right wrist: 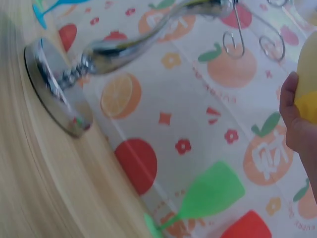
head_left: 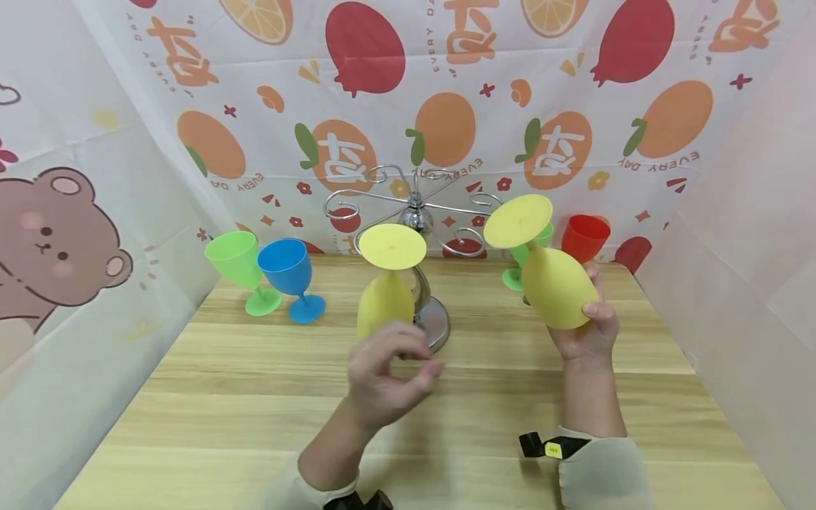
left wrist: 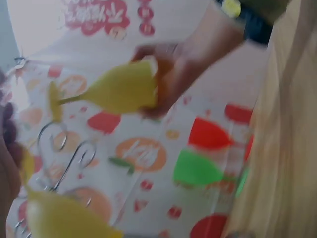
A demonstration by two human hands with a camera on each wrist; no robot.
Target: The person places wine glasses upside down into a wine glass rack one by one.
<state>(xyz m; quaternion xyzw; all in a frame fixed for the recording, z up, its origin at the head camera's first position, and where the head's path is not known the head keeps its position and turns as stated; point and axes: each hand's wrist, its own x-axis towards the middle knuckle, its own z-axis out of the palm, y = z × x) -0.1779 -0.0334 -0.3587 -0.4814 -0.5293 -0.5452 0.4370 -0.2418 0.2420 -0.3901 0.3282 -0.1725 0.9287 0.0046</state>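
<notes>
In the head view, an upside-down yellow goblet (head_left: pixel 385 304) stands with its foot up at the front hooks of a chrome rack (head_left: pixel 416 216). My left hand (head_left: pixel 389 372) is just in front of its bowl, blurred, fingers loosely curled and nothing visible between finger and thumb. The left wrist view has this goblet (left wrist: pixel 64 215) beyond the hand (left wrist: pixel 9 168). My right hand (head_left: pixel 589 319) grips a second yellow goblet (head_left: pixel 557 287) by its bowl near the rim, tilted with the foot up and leftward. Its fingers also show at the edge of the right wrist view.
A green goblet (head_left: pixel 234 256) and a blue goblet (head_left: pixel 287 268) stand upright on the wooden table (head_left: pixel 255 425) at the left. Behind the right hand are a red goblet (head_left: pixel 585 237) and another green goblet (head_left: pixel 513 278). Fruit-print cloth (head_left: pixel 395 134) hangs behind.
</notes>
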